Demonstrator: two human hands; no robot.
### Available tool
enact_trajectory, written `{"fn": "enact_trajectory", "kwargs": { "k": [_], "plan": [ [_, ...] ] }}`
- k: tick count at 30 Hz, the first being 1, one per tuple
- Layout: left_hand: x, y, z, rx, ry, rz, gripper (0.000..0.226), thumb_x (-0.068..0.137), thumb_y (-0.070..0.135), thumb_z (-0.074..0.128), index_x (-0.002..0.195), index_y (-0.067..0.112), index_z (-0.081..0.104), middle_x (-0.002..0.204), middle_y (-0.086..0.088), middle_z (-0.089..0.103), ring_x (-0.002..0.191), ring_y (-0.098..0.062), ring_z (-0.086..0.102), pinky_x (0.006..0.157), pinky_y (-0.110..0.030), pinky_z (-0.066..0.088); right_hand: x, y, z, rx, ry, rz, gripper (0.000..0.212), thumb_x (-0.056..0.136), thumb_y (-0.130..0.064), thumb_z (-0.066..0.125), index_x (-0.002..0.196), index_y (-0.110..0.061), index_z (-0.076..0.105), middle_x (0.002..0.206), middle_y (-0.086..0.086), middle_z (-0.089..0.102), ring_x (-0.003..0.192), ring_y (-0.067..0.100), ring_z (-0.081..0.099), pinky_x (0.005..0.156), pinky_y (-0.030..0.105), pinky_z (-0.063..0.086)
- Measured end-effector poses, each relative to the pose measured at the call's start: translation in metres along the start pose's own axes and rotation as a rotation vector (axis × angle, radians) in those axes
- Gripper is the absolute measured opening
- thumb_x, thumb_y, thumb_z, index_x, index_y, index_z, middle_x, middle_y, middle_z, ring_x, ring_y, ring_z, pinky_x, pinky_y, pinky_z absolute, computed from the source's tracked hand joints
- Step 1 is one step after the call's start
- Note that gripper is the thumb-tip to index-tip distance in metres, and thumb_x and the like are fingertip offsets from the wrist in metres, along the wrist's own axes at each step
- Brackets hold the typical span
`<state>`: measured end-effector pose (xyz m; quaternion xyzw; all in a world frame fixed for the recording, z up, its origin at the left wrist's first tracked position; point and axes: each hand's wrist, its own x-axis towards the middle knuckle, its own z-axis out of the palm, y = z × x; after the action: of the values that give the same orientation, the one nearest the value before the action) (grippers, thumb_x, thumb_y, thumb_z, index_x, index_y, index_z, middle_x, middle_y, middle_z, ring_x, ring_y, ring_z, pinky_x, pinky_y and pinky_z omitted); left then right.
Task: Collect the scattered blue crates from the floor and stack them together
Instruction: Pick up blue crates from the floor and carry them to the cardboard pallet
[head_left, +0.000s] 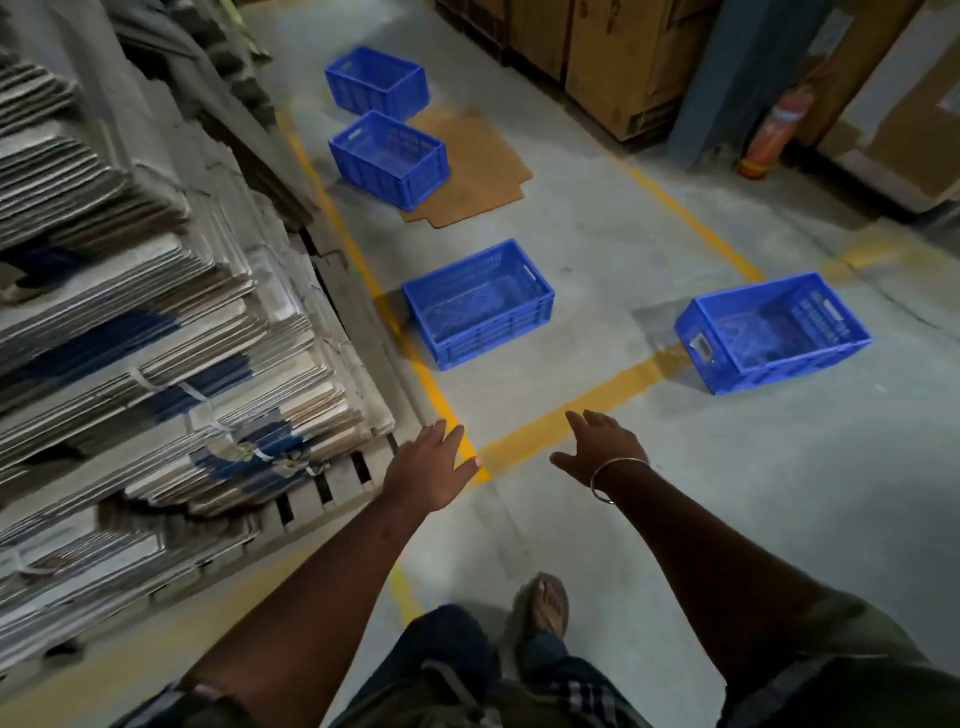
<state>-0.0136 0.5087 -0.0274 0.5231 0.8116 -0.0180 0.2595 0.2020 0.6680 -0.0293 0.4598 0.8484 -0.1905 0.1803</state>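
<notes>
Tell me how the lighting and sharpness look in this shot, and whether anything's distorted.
Head view: dim, uneven light; the floor around the crates is brightest, while the arms and lower edge fall dark. The crates cast soft shadows to their left. The cardboard stacks are smeared at the left edge, and the wide lens bends the yellow lines.

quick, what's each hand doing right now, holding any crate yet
Left hand: open, fingers spread, holding nothing.
Right hand: open, holding nothing, no crate touched.

- Dim indoor light, bottom edge nearly dark.
- Soft shadows fall left of the blue crates (478, 304).
- Wide-angle bending and slight blur at the edges.
</notes>
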Motion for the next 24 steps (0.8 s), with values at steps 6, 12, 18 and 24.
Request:
{"fn": "enact_trajectory", "kwargs": {
  "k": [6, 12, 18, 24],
  "plan": [
    [0.105, 0.005, -0.022, -0.041, -0.003, -0.066, 0.077, 0.093, 0.068, 0.029, 0.154, 0.021, 0.028, 0.164, -0.009, 0.019, 0.150, -0.025, 0.021, 0.115, -0.044, 0.030, 0.124, 0.013, -0.052, -0.088, -0.025, -0.081, 0.080, 0.081, -0.064, 0.054, 0.147, -0.024, 0.030, 0.154, 0.008, 0.033, 0.141, 0.028, 0.032, 0.110, 0.045, 0.035],
    [0.219, -0.022, -0.035, -0.122, -0.051, -0.136, 0.073, 0.096, 0.064, 0.035, 0.155, 0.022, 0.026, 0.164, -0.007, 0.017, 0.151, -0.025, 0.018, 0.117, -0.041, 0.026, 0.250, 0.008, -0.082, -0.112, -0.067, -0.100, 0.081, 0.083, -0.063, 0.053, 0.149, -0.025, 0.027, 0.155, 0.007, 0.033, 0.142, 0.028, 0.031, 0.110, 0.047, 0.035],
    [0.322, -0.053, -0.059, -0.142, -0.127, -0.211, 0.071, 0.097, 0.062, 0.038, 0.155, 0.021, 0.027, 0.164, -0.008, 0.018, 0.151, -0.025, 0.018, 0.117, -0.040, 0.026, 0.364, 0.007, -0.111, -0.114, -0.104, -0.102, 0.083, 0.082, -0.064, 0.052, 0.150, -0.025, 0.025, 0.156, 0.007, 0.032, 0.142, 0.028, 0.031, 0.110, 0.046, 0.036],
    [0.427, -0.077, -0.063, -0.259, -0.151, -0.318, 0.070, 0.096, 0.060, 0.042, 0.153, 0.022, 0.031, 0.163, -0.009, 0.021, 0.150, -0.025, 0.022, 0.118, -0.042, 0.027, 0.484, 0.021, -0.120, -0.095, -0.123, -0.081, 0.084, 0.082, -0.065, 0.052, 0.151, -0.026, 0.025, 0.155, 0.006, 0.034, 0.140, 0.027, 0.033, 0.109, 0.045, 0.037]
  ]
}}
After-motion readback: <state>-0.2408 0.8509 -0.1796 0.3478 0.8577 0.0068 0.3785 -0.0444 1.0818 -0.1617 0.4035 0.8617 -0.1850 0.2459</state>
